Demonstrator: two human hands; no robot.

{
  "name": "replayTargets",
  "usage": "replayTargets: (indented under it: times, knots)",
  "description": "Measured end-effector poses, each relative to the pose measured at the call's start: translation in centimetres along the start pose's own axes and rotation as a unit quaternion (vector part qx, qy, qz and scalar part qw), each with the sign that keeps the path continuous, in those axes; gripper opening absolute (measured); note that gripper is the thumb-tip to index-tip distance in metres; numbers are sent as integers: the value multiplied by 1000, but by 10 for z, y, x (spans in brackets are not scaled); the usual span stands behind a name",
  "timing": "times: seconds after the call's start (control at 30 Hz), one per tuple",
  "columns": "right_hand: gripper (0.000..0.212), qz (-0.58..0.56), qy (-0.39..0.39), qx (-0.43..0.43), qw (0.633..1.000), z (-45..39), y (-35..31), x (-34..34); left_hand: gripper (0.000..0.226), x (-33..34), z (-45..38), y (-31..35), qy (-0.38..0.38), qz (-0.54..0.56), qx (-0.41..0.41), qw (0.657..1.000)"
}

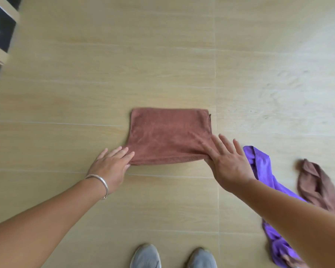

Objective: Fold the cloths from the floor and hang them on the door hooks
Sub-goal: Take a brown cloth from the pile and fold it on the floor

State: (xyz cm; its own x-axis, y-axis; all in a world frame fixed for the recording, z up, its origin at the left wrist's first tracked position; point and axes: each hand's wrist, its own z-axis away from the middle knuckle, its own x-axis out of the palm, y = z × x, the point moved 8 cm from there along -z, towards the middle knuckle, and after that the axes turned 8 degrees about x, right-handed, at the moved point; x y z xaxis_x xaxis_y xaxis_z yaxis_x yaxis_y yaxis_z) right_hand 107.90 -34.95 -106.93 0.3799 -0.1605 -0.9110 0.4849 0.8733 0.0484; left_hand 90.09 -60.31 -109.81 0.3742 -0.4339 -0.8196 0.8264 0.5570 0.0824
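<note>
Lying flat on the wooden floor [85, 93], the folded brown cloth [168, 134] forms a neat rectangle just ahead of a pair of grey shoes [172, 256]. The left hand [112, 165] touches the cloth's near left corner, fingers straight and close together. The right hand [228, 163] presses the near right corner, fingers spread wide. Beside the right hand a crumpled purple cloth [263, 167] lies on the floor, with a lighter brown cloth [315, 184] just beyond it.
</note>
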Motion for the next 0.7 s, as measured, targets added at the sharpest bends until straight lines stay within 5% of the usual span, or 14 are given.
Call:
replayTargets:
  times: [0.33, 0.7]
  knots:
    - [53, 46, -16, 8, 999, 75, 30, -265, 46, -246, 123, 9, 42, -1, -18, 999]
    - [48, -9, 68, 5, 998, 235, 54, -636, 46, -595, 330, 36, 144, -4, -17, 989]
